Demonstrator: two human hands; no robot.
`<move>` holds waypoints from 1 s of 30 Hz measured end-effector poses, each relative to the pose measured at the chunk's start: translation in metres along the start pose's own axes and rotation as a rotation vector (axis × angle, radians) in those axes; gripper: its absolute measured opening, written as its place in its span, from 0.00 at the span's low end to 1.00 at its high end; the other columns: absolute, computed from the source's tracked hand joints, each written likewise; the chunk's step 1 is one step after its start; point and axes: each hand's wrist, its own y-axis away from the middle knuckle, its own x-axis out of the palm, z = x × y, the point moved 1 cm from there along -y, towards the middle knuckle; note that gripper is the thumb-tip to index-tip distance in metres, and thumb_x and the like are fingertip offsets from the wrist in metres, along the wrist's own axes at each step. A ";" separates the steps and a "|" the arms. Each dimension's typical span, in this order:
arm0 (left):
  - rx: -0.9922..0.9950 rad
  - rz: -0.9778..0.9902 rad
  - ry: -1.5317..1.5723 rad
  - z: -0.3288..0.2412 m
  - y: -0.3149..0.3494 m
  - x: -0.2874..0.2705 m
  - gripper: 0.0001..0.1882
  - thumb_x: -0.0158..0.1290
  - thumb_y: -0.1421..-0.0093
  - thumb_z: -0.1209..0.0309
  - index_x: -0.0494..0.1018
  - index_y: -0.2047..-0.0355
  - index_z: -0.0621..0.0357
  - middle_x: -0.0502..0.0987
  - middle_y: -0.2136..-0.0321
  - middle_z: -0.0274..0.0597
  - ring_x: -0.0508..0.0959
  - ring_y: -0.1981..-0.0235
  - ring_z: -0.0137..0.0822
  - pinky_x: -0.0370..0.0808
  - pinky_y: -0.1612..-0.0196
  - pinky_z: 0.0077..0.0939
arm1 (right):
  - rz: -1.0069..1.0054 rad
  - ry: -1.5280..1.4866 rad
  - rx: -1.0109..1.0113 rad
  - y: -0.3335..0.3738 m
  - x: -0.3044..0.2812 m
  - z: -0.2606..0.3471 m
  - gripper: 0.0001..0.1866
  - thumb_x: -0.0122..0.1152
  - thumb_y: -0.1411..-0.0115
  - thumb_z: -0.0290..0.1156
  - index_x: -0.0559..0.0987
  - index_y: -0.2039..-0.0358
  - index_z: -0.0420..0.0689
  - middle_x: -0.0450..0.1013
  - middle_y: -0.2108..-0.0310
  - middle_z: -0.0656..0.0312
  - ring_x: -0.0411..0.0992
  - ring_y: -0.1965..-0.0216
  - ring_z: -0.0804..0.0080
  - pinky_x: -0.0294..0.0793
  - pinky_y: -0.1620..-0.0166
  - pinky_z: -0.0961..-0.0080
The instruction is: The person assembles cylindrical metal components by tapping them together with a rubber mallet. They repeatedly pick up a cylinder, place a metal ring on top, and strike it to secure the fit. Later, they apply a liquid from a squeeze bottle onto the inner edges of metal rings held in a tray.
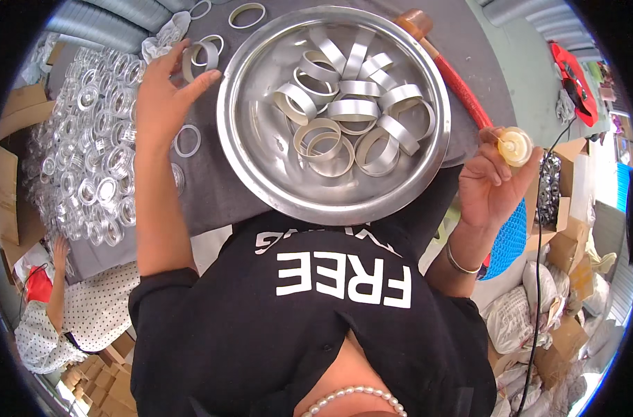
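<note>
My left hand (165, 97) is at the left of a big steel basin, thumb and forefinger spread around a silver metal ring (189, 66) that they grip at its edges. Several more silver rings (359, 109) lie heaped in the basin (234, 132). Raised past the basin's right side, my right hand (490, 167) has its fingers closed around a small, pale yellow, translucent round container (516, 147) with a nozzle-like middle. Its exact kind is unclear. Loose rings (247, 15) lie on the grey cloth beyond my left hand, and a flat ring (187, 141) lies beside my left forearm.
A large heap of clear plastic rings (94, 132) covers the table's left side. A red-handled mallet (455, 80) lies behind the basin's right edge. Another person's arm (57, 285) reaches in at the lower left. Cartons (573, 243) and sacks (511, 316) stand at the right.
</note>
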 end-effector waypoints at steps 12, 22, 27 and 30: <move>0.204 0.683 0.055 -0.123 0.060 0.044 0.33 0.65 0.49 0.48 0.76 0.57 0.66 0.77 0.60 0.53 0.79 0.57 0.49 0.78 0.56 0.40 | -0.053 0.026 -0.033 0.008 0.003 -0.003 0.31 0.49 0.30 0.58 0.74 0.51 0.38 0.72 0.57 0.48 0.66 0.80 0.85 0.66 0.78 0.90; -0.123 0.789 0.967 -0.102 0.085 0.018 0.37 0.73 0.54 0.66 0.70 0.44 0.56 0.73 0.50 0.40 0.76 0.48 0.40 0.75 0.44 0.36 | -0.048 0.037 -0.006 0.011 0.001 -0.017 0.35 0.49 0.31 0.61 0.73 0.51 0.34 0.72 0.58 0.49 0.64 0.81 0.85 0.63 0.79 0.90; 0.331 0.803 0.335 -0.106 0.075 -0.001 0.35 0.69 0.54 0.63 0.70 0.46 0.60 0.73 0.50 0.54 0.73 0.47 0.55 0.69 0.41 0.42 | 0.032 0.058 0.026 0.008 0.001 -0.024 0.32 0.49 0.29 0.56 0.69 0.51 0.33 0.67 0.55 0.50 0.66 0.78 0.84 0.69 0.77 0.86; 0.311 0.873 0.186 -0.104 0.061 -0.011 0.33 0.68 0.55 0.63 0.71 0.48 0.58 0.73 0.51 0.53 0.73 0.46 0.54 0.70 0.43 0.42 | 0.011 0.100 -0.013 0.012 0.002 -0.024 0.35 0.50 0.30 0.58 0.67 0.49 0.31 0.67 0.56 0.49 0.65 0.79 0.83 0.68 0.77 0.85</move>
